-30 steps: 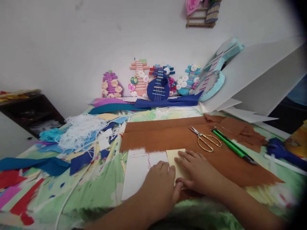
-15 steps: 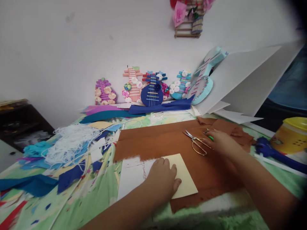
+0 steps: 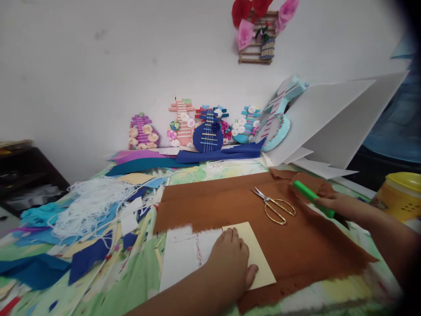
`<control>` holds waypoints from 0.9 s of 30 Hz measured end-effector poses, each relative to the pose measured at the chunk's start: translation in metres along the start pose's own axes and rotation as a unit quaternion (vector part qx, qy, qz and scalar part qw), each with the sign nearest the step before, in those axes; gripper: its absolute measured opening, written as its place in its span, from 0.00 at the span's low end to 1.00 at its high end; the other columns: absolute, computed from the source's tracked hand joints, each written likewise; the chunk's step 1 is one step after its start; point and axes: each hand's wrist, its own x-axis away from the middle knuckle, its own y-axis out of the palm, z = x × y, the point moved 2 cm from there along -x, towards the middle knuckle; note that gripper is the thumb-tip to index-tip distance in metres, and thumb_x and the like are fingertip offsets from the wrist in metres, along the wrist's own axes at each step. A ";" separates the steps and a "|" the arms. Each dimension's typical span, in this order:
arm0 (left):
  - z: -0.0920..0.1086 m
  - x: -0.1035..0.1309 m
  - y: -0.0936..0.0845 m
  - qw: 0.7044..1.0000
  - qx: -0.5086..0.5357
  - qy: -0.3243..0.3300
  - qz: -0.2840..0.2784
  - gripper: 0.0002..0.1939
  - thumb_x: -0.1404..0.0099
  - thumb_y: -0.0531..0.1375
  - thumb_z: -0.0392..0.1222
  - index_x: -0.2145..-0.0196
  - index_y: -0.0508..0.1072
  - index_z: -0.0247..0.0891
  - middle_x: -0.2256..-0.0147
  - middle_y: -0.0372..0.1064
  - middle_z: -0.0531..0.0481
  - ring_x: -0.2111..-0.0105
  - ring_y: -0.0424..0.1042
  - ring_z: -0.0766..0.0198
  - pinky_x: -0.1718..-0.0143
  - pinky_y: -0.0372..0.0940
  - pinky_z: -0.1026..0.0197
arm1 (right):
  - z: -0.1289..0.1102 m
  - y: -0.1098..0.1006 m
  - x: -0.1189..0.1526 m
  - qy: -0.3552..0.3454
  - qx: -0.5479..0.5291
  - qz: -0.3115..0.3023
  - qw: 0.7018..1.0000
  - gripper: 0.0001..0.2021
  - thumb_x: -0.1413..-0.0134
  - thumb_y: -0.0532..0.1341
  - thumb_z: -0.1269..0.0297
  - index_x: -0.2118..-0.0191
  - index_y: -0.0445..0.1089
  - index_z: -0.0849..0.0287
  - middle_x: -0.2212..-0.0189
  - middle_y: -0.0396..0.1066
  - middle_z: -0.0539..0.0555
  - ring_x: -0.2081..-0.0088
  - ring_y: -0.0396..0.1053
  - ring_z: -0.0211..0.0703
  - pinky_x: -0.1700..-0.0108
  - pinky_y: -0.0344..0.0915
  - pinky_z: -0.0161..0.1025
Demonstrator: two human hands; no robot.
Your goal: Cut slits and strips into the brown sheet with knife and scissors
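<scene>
My left hand (image 3: 230, 263) lies flat with its fingers stretched over a pale yellow paper (image 3: 261, 263), pressing it down. Under and beside it is a white sheet (image 3: 180, 259) with reddish marks down its middle. Both papers rest on a large brown sheet (image 3: 210, 193) of cloth or crepe-like material. Over the right part of that sheet, my right hand (image 3: 348, 206) grips a bright green stick-shaped tool (image 3: 305, 191); its exact kind does not show. Scissors (image 3: 268, 199) with gold handles lie on the brown sheet between the hands, touched by neither.
A tangle of white cord (image 3: 92, 206) and blue scraps (image 3: 92, 259) covers the left side. Small decorated model lutes (image 3: 208, 138) line the wall. White boards (image 3: 332, 114) lean at right, near a yellow tub (image 3: 401, 188).
My right hand has moved right, away from the scissors, lifting the green tool into view. The brown sheet's right corner is now uncovered. My left hand stays on the yellow paper.
</scene>
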 end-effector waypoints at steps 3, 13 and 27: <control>0.000 0.002 0.001 1.000 -0.003 0.012 0.025 0.26 0.43 0.50 0.54 0.57 0.69 0.27 0.56 0.63 0.32 0.55 0.60 0.48 0.57 0.56 0.51 | -0.016 0.003 0.010 0.105 -0.228 0.029 0.967 0.16 0.54 0.51 0.48 0.80 0.64 0.52 0.86 0.62 0.52 0.85 0.59 0.40 0.82 0.52 0.39; -0.001 0.003 -0.003 0.996 0.000 0.015 0.084 0.21 0.45 0.53 0.53 0.67 0.72 0.31 0.68 0.68 0.39 0.63 0.63 0.51 0.59 0.56 0.50 | -0.159 0.123 0.026 -0.143 -0.269 -0.168 0.938 0.11 0.60 0.59 0.55 0.72 0.66 0.57 0.69 0.66 0.53 0.64 0.65 0.45 0.61 0.61 0.42; -0.003 0.003 0.020 0.986 -0.018 -0.017 0.164 0.26 0.51 0.55 0.58 0.63 0.71 0.34 0.59 0.66 0.34 0.59 0.62 0.44 0.63 0.58 0.47 | -0.133 0.187 0.000 0.044 -0.469 -0.268 0.840 0.12 0.55 0.57 0.54 0.70 0.56 0.57 0.80 0.65 0.48 0.76 0.62 0.38 0.73 0.58 0.35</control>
